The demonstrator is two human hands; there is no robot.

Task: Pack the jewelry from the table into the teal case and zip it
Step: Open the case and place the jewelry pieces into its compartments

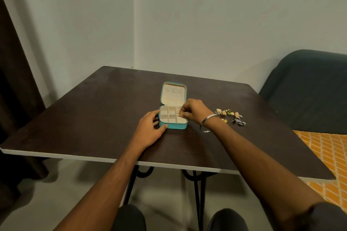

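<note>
Small gold piece (178, 112) half-hidden under right hand (194, 109) fingertips.

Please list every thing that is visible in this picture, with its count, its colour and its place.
teal case: one, teal outside and cream inside, open, middle of the table
loose jewelry: one small cluster, gold, green and silver, right of the case
small gold piece: one, gold, over the case's right compartments
table: one, dark brown
chair: one, dark, beyond the table's right side
bangle: one, silver, on the right wrist
left hand: rests against the case's left side
right hand: pinches the gold piece
</note>
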